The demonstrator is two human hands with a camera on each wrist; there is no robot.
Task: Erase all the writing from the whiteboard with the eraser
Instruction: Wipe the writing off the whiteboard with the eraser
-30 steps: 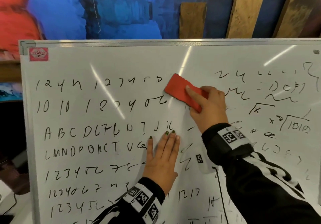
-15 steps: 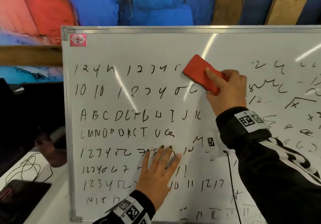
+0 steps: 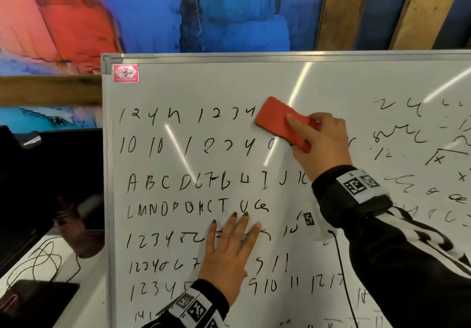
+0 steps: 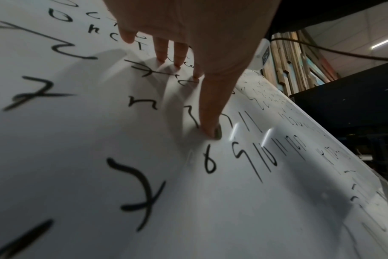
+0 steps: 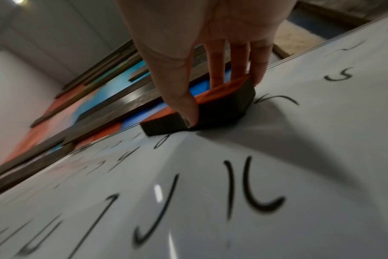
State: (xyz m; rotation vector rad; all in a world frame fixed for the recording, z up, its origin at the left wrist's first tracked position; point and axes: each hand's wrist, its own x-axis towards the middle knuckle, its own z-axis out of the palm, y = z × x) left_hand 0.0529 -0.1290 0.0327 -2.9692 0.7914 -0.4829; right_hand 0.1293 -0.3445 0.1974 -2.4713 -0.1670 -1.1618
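Comparing with half a second ago, I see the eraser has slid left along the top row of writing, covering the figure after the "4"; the strip to its right is wiped. My right hand holds it pressed flat on the whiteboard, toward the upper left corner: thumb curled on the near edge, fingers over the red back. My left hand stays flat on the board lower down, fingers straight and slightly spread, holding nothing, fingertips just under the "U".

red eraser, white whiteboard, black writing, black-and-white sleeve
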